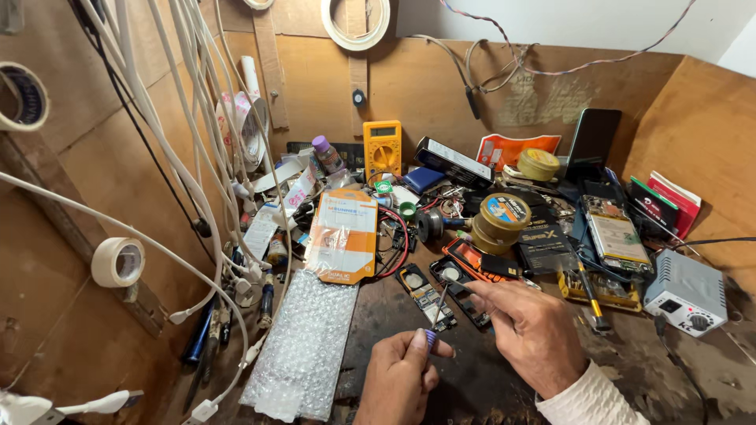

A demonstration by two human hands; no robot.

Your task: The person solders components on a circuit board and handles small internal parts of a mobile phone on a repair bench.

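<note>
Left hand (402, 376) clamped on purple-handled tweezers (438, 306), tips down on opened phone board (425, 295) at bench centre — right hand (529, 329) closed, fingertips pinched near the second phone (466, 293), likely steadying work — bubble wrap (303, 350) to the left.

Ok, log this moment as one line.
left hand: holds purple-handled tweezers | right hand: pinching above opened black phone | tweezer tip over small circuit board
</note>
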